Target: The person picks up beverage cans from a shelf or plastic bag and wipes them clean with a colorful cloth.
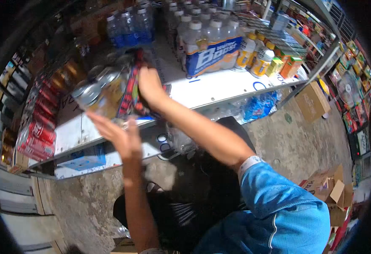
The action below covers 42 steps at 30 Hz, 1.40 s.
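At the front edge of the white shelf (211,86), the right hand (149,86) clasps the red-wrapped end of a pack of cans (101,91), fingers curled round it. The left hand (120,135) is spread flat, palm up, under the pack's lower edge. The pack sits tilted over the shelf lip. A bottled-water pack (211,48) stands further back; red cola cans (37,135) lie to the left.

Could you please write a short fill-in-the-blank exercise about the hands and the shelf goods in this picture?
1. The right hand grips a wrapped pack of ____, while the left hand supports it from below.
2. The bottle pack on the white shelf has a ____ label.
3. The stacked cans at the far left are ____.

Missing words: cans; blue; red.
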Each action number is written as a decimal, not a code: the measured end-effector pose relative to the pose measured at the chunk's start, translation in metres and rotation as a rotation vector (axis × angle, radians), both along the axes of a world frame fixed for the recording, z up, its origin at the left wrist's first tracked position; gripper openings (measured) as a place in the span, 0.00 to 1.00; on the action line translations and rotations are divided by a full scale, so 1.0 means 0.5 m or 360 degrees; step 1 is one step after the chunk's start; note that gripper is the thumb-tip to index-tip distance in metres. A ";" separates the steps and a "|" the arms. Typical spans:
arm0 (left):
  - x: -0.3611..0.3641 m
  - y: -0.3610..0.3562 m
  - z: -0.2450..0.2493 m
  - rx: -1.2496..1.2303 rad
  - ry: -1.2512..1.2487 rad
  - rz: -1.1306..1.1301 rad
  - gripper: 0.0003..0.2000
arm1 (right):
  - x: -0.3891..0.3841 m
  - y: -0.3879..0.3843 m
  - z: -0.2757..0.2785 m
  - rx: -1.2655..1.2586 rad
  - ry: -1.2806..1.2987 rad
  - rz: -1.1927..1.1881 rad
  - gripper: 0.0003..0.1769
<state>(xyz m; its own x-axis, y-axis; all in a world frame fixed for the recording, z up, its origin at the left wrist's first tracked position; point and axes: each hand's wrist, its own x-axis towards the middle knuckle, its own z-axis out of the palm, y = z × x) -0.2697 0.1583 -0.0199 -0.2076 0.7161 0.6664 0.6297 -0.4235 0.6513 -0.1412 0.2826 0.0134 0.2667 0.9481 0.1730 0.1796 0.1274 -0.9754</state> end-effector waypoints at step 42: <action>-0.056 0.007 0.039 -0.0108 -0.0540 -0.0035 0.47 | 0.029 -0.117 -0.023 0.0353 -0.0177 -0.0017 0.21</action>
<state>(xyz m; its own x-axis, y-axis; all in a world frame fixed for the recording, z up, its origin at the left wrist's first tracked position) -0.2979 0.1618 -0.0004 -0.3932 0.7632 0.5128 0.3636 -0.3832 0.8491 -0.1266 0.2243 0.0022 0.2441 0.8810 0.4052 0.2867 0.3336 -0.8981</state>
